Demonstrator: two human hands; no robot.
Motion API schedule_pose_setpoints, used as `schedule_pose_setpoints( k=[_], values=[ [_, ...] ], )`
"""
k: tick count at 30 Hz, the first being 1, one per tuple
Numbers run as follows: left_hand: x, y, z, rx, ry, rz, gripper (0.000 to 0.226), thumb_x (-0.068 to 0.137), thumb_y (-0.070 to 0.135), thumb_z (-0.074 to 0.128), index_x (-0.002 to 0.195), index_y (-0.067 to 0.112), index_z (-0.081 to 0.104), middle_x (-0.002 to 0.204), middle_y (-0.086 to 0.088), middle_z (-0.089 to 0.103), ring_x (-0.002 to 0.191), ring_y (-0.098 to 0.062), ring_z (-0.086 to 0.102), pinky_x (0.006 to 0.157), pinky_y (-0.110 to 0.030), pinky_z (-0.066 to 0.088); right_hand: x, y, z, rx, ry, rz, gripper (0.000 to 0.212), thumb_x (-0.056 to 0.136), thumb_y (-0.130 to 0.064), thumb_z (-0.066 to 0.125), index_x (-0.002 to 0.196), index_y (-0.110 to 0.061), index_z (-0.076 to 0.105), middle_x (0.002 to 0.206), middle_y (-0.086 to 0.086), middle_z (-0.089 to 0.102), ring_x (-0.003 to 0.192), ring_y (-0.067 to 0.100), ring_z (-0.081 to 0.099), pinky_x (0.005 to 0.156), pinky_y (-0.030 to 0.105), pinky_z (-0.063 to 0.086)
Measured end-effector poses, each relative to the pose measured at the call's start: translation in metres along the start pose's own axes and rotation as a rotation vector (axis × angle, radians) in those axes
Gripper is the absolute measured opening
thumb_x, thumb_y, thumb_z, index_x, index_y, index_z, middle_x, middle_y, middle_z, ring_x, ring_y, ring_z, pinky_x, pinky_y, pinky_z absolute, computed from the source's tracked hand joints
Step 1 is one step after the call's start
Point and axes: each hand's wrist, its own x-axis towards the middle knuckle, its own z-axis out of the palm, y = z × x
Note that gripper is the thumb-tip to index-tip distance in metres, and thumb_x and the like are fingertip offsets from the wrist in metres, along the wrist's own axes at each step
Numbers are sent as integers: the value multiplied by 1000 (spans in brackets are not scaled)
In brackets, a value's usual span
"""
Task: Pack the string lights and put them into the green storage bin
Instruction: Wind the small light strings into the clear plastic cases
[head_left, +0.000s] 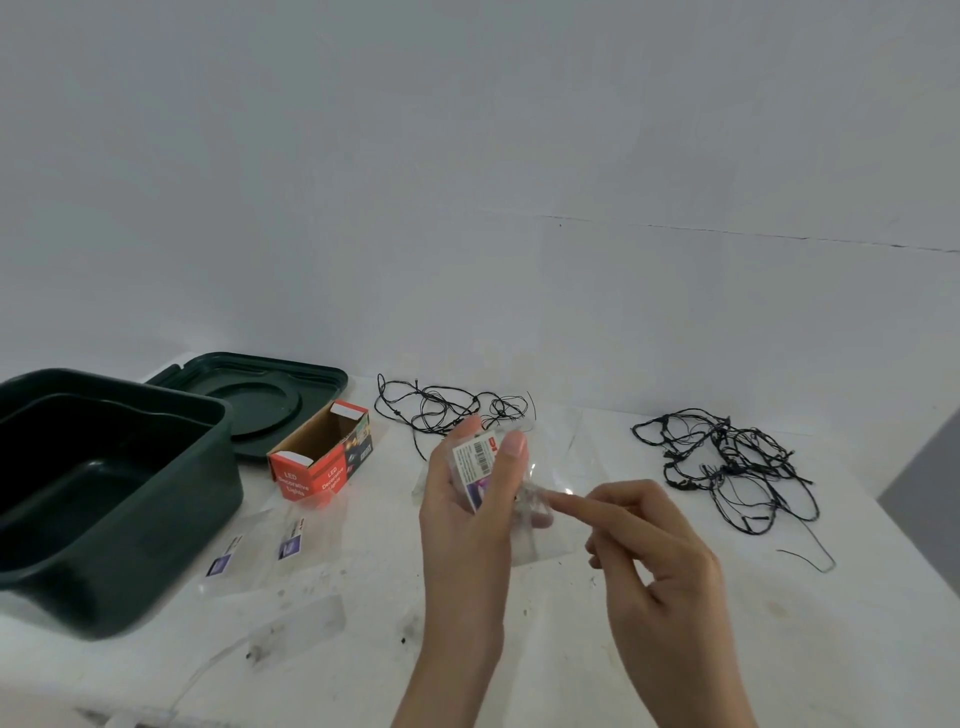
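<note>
Over the white table (571, 654), pinches a clear labelled plastic pouch (475, 462) in left hand (462, 525), prods its mouth with right hand (654, 551), forefinger straight, gripping nothing; risks splitting film if forced.

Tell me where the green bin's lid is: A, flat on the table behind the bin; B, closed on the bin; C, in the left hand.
A: the lid lies flat on the table behind the open green bin.
</note>
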Motion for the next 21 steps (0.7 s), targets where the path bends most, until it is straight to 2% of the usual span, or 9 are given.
schedule_pose_setpoints(
  k=[3,7,10,12,14,15,17,19,21],
  values=[
    [-2,2,3,11,10,12,52,71,48,72,114,23,56,70,7,68,60,-13,63,70,-35,55,0,-2,3,126,-52,102,52,77,-2,44,88,-44,73,83,-14,54,64,12,52,60,20,46],
    [-3,3,4,-37,25,-1,53,71,40,75,113,13,57,62,7,64,55,-13,57,64,-34,49,-1,-7,7,186,-109,166,53,77,-5,40,79,-46,73,81,-14,53,63,10,52,60,16,45],
    [-2,3,1,-37,41,10,51,71,39,76,112,14,59,72,2,65,58,-18,58,53,-28,50,-1,-10,6,84,-63,120,45,80,-9,44,91,-44,70,82,-11,57,68,11,55,62,16,45],
    [-2,4,1,-22,27,11,49,72,39,76,113,18,59,73,2,67,56,-17,60,50,-26,50,1,-10,4,121,19,142,35,83,-14,56,106,-40,63,77,-10,61,66,10,57,62,14,46],
    [-3,3,1,-1,4,7,47,71,40,71,113,22,58,72,2,67,54,-16,61,52,-28,51,2,-8,4,208,73,212,37,83,-9,69,109,-34,62,71,-8,62,60,8,56,62,12,46],
    [-3,3,2,1,-4,6,47,70,40,69,112,23,58,73,2,67,53,-16,60,53,-29,51,2,-6,4,210,103,202,36,82,-5,70,105,-33,65,69,-8,62,59,7,56,63,10,46],
    [-3,3,1,0,-5,4,47,69,40,68,112,24,58,73,1,66,53,-16,60,54,-33,51,4,-7,5,63,155,58,31,80,-7,69,100,-31,70,67,-9,60,62,6,56,65,9,45],
    [-2,3,1,12,-2,8,48,69,41,68,112,24,58,70,2,66,51,-16,59,57,-36,52,5,-9,7,-118,178,-99,30,77,-6,66,102,-21,72,68,-10,57,62,2,52,65,4,41],
    [-1,4,1,37,-6,18,47,69,42,68,112,27,57,72,2,67,51,-16,61,59,-38,53,3,-6,8,-237,177,-187,29,77,-3,65,104,-11,72,69,-3,56,62,2,49,64,3,37]
  ],
)
